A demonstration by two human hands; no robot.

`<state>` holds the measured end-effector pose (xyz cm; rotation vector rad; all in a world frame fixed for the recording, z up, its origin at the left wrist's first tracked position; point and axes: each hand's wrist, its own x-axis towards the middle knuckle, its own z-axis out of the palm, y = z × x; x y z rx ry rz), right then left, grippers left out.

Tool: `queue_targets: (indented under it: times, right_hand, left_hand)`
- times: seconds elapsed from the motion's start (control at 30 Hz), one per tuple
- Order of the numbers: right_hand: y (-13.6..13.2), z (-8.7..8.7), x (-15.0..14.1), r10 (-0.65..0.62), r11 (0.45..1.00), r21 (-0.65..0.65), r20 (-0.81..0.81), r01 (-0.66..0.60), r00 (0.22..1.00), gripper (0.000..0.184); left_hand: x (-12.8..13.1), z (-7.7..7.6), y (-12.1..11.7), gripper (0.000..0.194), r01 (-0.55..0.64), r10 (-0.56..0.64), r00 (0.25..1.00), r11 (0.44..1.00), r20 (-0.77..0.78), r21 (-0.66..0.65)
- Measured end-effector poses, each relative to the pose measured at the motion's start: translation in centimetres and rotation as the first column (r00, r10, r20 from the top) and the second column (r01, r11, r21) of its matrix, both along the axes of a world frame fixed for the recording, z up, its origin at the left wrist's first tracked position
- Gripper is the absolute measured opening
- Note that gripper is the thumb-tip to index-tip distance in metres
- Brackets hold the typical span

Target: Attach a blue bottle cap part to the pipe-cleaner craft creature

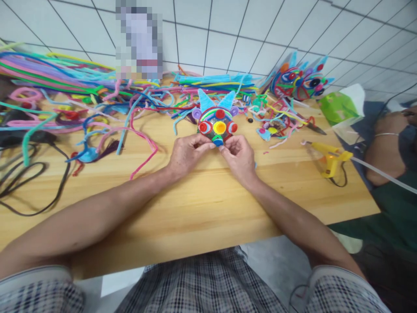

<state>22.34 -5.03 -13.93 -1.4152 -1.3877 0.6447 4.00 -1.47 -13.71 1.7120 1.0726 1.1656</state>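
In the head view a small craft mask [220, 115] with light-blue pointed ears, red and white round eyes and a yellow round nose stands over the middle of the table. At its lower edge is a blue bottle cap [217, 142]. My left hand [190, 152] pinches that cap's left side with thumb and forefinger. From the right, my right hand [239, 156] pinches the mask's lower edge beside the cap. Both hands are closed, their fingertips almost meeting under the mask. The back of the mask is hidden.
Bundles of coloured pipe cleaners [71, 82] spread along the wall. A yellow glue gun [332, 163] lies at the right, near a green box [339, 106]. Two finished-looking masks [296, 80] stand at the back right. A black cable [39, 213] loops at left. Another person's arm [384, 143] is at right.
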Motion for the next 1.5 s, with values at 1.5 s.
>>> queue_targets:
  times: [1.5]
  right_hand:
    - [1.4,-0.7,0.6,-0.016,1.0,0.026,0.03,0.015,0.999,0.054]
  left_hand:
    - [-0.2,-1.8,2.4,0.089,-0.129,0.134,0.99,0.987,-0.049,0.091]
